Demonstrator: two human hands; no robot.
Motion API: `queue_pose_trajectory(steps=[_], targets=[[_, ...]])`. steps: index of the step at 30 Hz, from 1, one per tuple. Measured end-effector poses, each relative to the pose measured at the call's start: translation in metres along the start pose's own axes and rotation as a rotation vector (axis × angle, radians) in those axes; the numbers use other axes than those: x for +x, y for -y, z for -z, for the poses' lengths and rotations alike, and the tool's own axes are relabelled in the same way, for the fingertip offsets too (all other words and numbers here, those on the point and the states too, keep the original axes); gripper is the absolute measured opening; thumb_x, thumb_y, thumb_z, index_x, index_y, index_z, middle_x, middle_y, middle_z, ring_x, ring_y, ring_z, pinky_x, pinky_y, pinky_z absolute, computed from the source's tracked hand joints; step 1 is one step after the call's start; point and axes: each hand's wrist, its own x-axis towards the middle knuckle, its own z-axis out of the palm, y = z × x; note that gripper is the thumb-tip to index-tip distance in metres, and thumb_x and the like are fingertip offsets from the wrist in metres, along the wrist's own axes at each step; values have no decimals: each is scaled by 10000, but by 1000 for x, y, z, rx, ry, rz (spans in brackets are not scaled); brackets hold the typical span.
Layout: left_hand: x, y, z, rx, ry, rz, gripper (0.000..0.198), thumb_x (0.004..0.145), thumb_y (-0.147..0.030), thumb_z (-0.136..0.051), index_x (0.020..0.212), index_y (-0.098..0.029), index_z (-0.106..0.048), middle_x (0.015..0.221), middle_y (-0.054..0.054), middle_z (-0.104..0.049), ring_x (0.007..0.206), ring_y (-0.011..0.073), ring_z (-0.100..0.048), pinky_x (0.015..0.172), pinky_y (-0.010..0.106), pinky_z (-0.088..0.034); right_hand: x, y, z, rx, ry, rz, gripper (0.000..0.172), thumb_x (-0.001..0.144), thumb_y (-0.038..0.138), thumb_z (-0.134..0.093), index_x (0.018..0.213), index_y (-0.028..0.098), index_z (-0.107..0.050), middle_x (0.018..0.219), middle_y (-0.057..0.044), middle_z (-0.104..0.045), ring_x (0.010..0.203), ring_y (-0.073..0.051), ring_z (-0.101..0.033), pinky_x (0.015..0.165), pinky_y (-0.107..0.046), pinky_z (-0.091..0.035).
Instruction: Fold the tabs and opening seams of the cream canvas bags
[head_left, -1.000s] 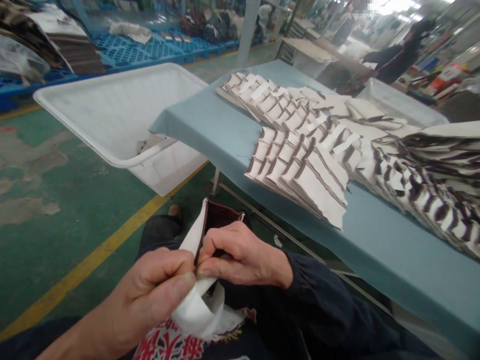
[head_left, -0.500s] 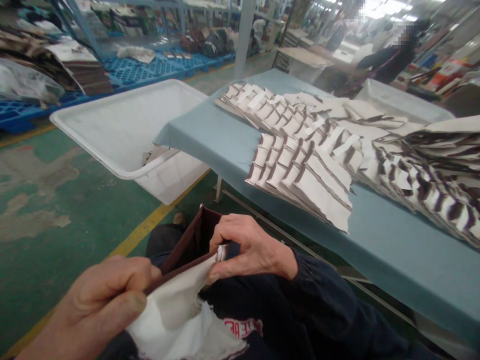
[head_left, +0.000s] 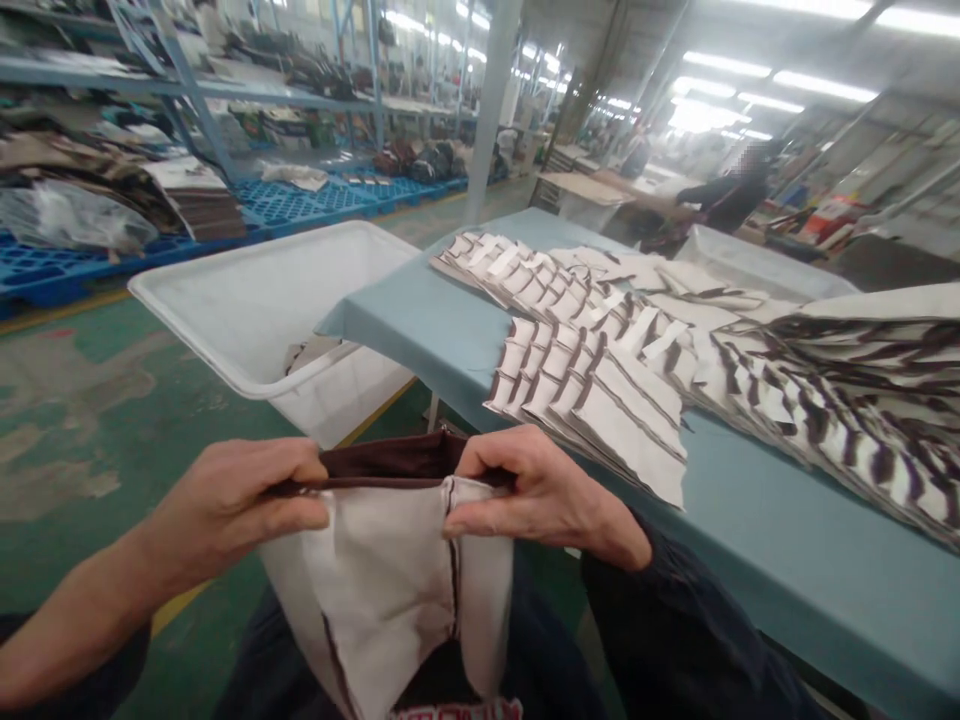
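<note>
I hold a fabric piece (head_left: 390, 580) in front of my lap, white on the face toward me with a dark brown edge along its top. My left hand (head_left: 232, 500) pinches the top edge at its left end. My right hand (head_left: 540, 490) pinches the same edge at its right end, thumb on the white side. The piece hangs down between both hands, stretched flat and level. Rows of similar white and brown pieces (head_left: 592, 370) lie fanned out on the blue-grey table (head_left: 787, 540) just beyond my right hand.
A large white plastic tub (head_left: 247, 300) stands on the green floor left of the table, with a few scraps inside. Blue pallets (head_left: 300, 200) with stacked material sit behind it. A person (head_left: 727, 195) works at a far table. A yellow floor line runs under the tub.
My hands have moved apart and up, spreading the bunched piece out flat between them. My view has lifted, showing more of the hall.
</note>
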Motion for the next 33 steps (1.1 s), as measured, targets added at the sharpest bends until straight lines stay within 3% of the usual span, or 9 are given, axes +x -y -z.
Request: queue_pose_trajectory(steps=[3,7,12,15,20,23,26,30,33], targets=[[1,-4,-1,-193,136,93,1018,1206,-1071,-299,802,-222,-688,731,-62,-599,645,136,-516,624,301,-387,-5,-19,6,70,-19,-85,734,990,850,-1010,815,228,-662,706,91,-533,636,-105,-391,569,-263,-311],[6,-8,-6,-294,242,181,1138,1236,-955,54,897,-230,-755,785,-24,-682,662,183,-541,590,326,-423,-4,-48,8,131,-70,-156,736,964,847,-1026,813,226,-660,728,76,-530,677,-124,-420,590,-260,-327],[28,-14,0,-361,337,175,1039,1152,-1132,-276,873,-256,-760,781,-6,-644,703,205,-520,595,330,-437,2,-61,3,134,-111,-145,726,958,844,-1028,820,230,-665,769,60,-560,732,-144,-474,671,-275,-422],[43,-16,10,-365,370,164,997,1195,-1076,-318,892,-249,-785,814,5,-674,732,208,-551,636,325,-455,2,-58,6,125,-122,-147,694,986,839,-1004,850,234,-694,797,43,-601,756,-161,-514,708,-297,-452],[46,-40,9,-166,387,19,346,1211,-409,-705,907,-247,-743,840,-35,-750,767,188,-677,710,306,-481,-6,-56,19,34,-195,-105,518,1085,685,-953,910,253,-728,846,18,-667,801,-192,-578,749,-325,-481],[26,-69,-27,116,133,-195,331,1270,-172,-560,1009,-243,-752,931,-9,-818,861,221,-750,819,367,-541,-14,-62,19,-115,-287,0,304,1135,507,-874,972,276,-763,933,-23,-774,882,-239,-691,822,-372,-576],[1,-95,-90,366,-162,-307,455,1292,-86,-496,928,-247,-715,843,-9,-764,770,249,-702,731,456,-505,-25,-74,4,-196,-321,63,100,1062,300,-847,979,291,-791,1010,-54,-852,1067,-297,-791,1018,-452,-644],[-19,-118,-170,384,-261,-219,357,1193,-35,-611,916,-240,-704,801,-9,-715,726,241,-700,606,433,-513,-46,-93,-27,-216,-325,60,131,1026,182,-779,1016,311,-796,1052,-66,-916,1344,-358,-812,1276,-578,-616],[-23,-129,-199,346,-232,-145,271,1074,-14,-720,939,-247,-695,832,-5,-734,722,249,-706,570,425,-519,-63,-106,-46,-204,-346,18,116,1058,213,-766,1004,313,-749,1144,-89,-947,1403,-366,-805,1327,-621,-609]])
